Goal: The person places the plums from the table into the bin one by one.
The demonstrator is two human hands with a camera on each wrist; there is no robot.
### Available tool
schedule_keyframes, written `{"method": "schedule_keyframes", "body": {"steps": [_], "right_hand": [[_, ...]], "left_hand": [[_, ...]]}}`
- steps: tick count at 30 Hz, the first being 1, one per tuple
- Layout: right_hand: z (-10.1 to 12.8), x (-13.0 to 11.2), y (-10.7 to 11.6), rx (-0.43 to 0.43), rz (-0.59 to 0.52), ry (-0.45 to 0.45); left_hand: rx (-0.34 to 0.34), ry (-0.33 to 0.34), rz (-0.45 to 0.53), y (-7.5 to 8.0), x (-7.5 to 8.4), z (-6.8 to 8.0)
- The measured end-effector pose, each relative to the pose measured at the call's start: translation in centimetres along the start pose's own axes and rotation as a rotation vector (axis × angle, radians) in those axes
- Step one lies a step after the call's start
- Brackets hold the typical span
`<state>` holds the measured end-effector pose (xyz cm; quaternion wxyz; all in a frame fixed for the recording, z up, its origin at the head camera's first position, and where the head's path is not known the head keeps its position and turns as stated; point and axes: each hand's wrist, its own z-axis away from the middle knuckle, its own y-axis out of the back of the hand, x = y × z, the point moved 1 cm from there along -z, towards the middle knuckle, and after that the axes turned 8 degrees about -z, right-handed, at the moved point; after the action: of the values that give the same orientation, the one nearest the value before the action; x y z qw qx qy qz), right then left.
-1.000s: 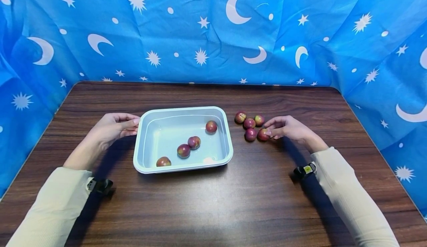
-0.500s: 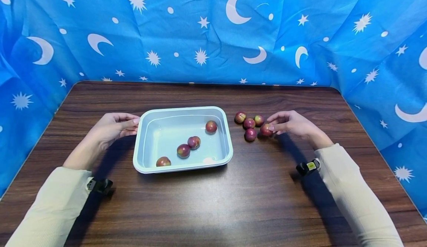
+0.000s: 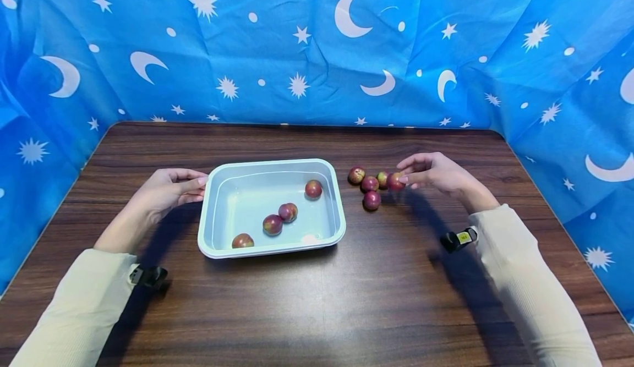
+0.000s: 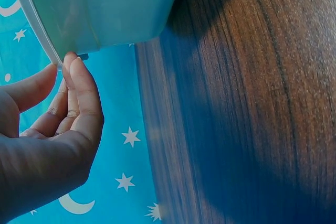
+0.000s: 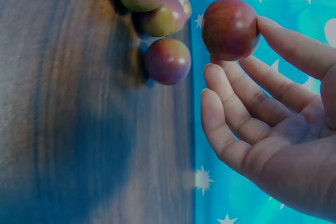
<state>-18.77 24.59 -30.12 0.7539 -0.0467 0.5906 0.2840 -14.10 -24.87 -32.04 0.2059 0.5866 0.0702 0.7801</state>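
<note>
A pale blue tray (image 3: 205, 218) sits mid-table with several red-green fruits (image 3: 288, 212) in shallow water. My left hand (image 3: 194, 182) holds the tray's left rim; in the left wrist view the rim (image 4: 37, 30) lies between thumb and fingertips (image 4: 79, 72). Right of the tray, my right hand (image 3: 403, 176) pinches one fruit (image 3: 394, 180) and holds it just above the table. The right wrist view shows that fruit (image 5: 230, 29) held between the thumb and fingertips (image 5: 218, 77), with the loose fruits (image 5: 168, 60) below it.
Several loose fruits (image 3: 370, 184) lie in a cluster on the dark wooden table (image 3: 317, 301), right of the tray. A blue cloth with moons and stars (image 3: 317, 53) walls in the back and both sides.
My right hand has lifted one fruit off the table beside the cluster and carried it up and slightly back. The left hand and tray have not moved.
</note>
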Motion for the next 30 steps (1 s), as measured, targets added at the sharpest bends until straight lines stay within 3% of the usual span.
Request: {"method": "schedule_keyframes", "body": {"steps": [19, 30], "right_hand": [[-0.8, -2.4, -0.5, 0.000, 0.022, 0.077], [-1.5, -3.8, -1.1, 0.025, 0.059, 0.053]], "left_hand": [[0.010, 0.008, -0.015, 0.0, 0.0, 0.1], [0.005, 0.010, -0.013, 0.0, 0.0, 0.1]]}}
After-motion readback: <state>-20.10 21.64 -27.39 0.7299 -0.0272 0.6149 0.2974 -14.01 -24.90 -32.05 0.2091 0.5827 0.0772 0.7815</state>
